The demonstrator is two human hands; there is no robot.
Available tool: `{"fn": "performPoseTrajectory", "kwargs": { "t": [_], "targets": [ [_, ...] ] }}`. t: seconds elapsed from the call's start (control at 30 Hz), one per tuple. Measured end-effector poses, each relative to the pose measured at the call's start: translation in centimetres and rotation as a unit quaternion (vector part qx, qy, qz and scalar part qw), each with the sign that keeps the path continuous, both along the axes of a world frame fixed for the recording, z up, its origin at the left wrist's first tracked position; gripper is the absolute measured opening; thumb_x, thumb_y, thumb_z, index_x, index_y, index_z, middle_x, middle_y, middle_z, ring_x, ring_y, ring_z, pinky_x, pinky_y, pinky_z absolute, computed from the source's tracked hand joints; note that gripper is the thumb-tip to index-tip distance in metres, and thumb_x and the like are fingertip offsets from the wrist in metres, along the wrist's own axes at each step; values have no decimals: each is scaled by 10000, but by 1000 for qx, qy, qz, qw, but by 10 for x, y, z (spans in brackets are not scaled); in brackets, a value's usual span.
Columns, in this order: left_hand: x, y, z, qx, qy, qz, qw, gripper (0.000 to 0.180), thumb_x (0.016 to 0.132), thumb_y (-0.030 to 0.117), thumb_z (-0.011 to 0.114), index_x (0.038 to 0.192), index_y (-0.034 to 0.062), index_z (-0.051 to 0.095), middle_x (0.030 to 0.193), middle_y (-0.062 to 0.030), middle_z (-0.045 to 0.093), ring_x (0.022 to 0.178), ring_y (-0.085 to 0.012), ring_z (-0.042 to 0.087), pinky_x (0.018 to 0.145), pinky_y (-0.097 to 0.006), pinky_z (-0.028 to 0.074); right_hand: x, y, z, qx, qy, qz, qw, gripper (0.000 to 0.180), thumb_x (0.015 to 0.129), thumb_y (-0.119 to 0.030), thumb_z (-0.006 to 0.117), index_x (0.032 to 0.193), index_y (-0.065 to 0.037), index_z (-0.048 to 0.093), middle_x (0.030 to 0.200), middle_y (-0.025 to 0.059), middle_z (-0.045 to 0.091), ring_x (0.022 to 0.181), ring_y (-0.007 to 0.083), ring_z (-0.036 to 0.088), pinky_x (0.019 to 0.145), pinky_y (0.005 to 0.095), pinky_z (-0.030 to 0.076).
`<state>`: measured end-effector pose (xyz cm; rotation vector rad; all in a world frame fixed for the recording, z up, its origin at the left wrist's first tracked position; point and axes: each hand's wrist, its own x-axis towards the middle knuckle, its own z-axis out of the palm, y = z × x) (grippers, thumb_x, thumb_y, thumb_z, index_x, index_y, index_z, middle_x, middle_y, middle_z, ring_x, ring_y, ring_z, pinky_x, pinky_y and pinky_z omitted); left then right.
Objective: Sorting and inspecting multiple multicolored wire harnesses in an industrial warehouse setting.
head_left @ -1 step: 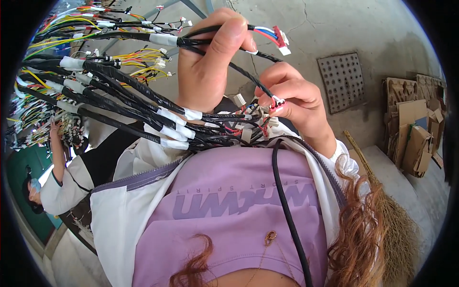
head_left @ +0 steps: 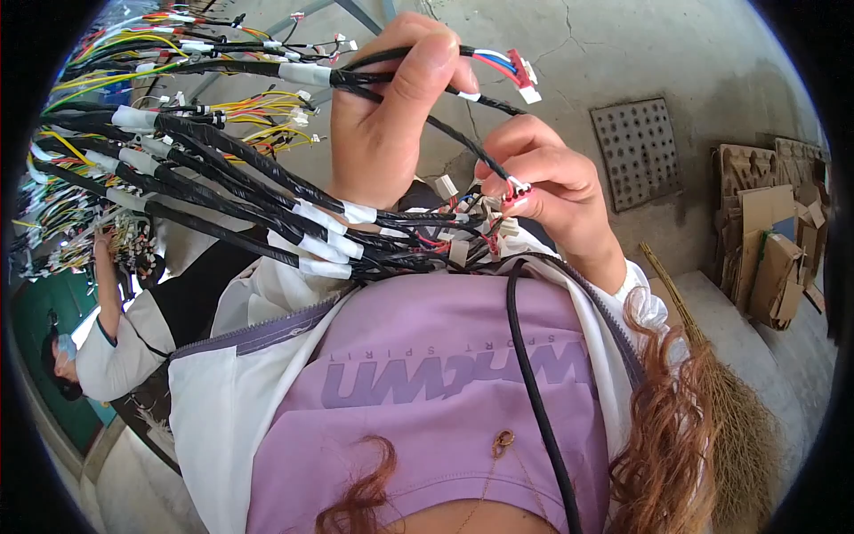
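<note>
My left hand (head_left: 387,133) is closed around a black taped wire harness (head_left: 240,68), thumb pressed on its branches. One branch runs past the fingers to a red and white connector (head_left: 520,73) with white, blue and red wires. Another thin black branch slants down to my right hand (head_left: 560,182), which pinches a small red and white connector (head_left: 516,192) between thumb and fingertips. Just below the hands, several more black harnesses (head_left: 267,209) with white tape bands lie side by side. Their connectors (head_left: 458,251) bunch up in front of my chest.
Many coloured wire ends (head_left: 267,107) spread at the upper left. Another person (head_left: 116,356) reaches into the wire bundles on the left. A perforated drain cover (head_left: 636,153) lies on the floor, with flattened cardboard (head_left: 765,258) and a straw broom (head_left: 738,418) at the right.
</note>
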<state>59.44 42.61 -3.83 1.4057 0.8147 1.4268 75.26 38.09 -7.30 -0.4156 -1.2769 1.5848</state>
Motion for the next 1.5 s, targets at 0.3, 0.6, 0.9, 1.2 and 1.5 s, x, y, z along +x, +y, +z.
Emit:
{"fn": "performPoseTrajectory", "kwargs": {
  "t": [0.3,0.6,0.9,1.2,1.5],
  "targets": [
    [-3,5,-8,-108,-142,-11,984,409,941,303,346,927,-76,500,851,-167,596,582,-190,556,565,-276,449,0,-17,-27,-239,-86,17,967,598,878,-390,460,1301,2,304,1221,152,462,1081,241,491,893,335,389],
    [-20,-19,-15,-187,-94,-25,978,410,943,309,315,928,-60,492,837,-144,567,633,-219,550,606,-322,451,11,19,0,-157,59,-189,968,431,899,-142,442,1297,-17,332,1211,159,481,686,98,504,640,228,430],
    [-21,-18,-9,-245,-82,-38,965,407,929,270,364,737,-49,528,761,-117,517,565,-230,543,553,-319,444,3,21,28,-76,16,-255,964,359,868,-58,455,1223,-4,437,1045,172,583,560,59,530,495,171,417],
    [-25,-21,-7,-222,-58,-103,968,419,926,253,354,682,-50,508,744,-124,488,543,-223,532,525,-308,446,-2,22,37,-111,-58,-290,949,308,883,-135,489,1160,-2,501,897,92,636,473,32,508,420,143,375],
    [-27,-21,-11,-211,-71,-142,964,387,923,241,359,687,-36,493,734,-128,485,521,-218,530,523,-315,440,1,19,44,-125,-86,-281,948,272,869,-114,516,1114,1,529,776,52,621,453,24,488,403,137,359]
  ]
}}
